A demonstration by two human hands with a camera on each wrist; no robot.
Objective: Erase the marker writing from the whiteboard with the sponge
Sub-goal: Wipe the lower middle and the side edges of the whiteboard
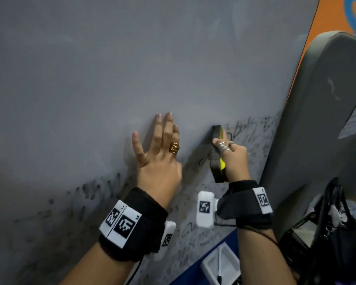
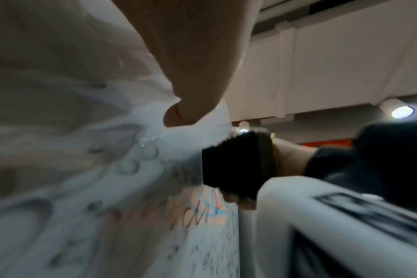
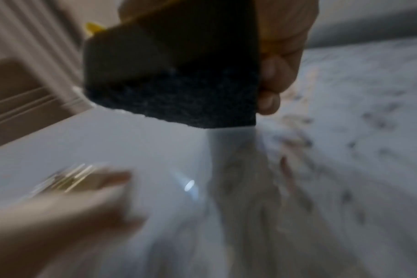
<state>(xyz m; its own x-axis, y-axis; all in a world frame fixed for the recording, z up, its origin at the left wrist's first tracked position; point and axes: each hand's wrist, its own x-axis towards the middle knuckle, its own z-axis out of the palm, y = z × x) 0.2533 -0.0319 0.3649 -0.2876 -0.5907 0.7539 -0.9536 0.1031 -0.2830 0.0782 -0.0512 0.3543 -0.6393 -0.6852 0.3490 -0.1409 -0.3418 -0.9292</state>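
The right hand (image 1: 233, 159) grips the sponge (image 1: 217, 153), fingers curled round its yellow back, with the dark scouring face turned toward the whiteboard (image 1: 111, 68). The sponge stands on end, its long axis running up the board; it protrudes beyond the fingers at both ends. In the right wrist view the dark pad's lower edge meets the board surface. Marker writing (image 1: 253, 128) lies just right of the sponge and hand, and a further smeared band (image 1: 95, 190) runs below and left of the left hand (image 1: 158, 159). The left hand lies flat on the board, fingers straight and spread, just left of the sponge and not touching it. A gold ring (image 1: 174, 148) sits on one finger.
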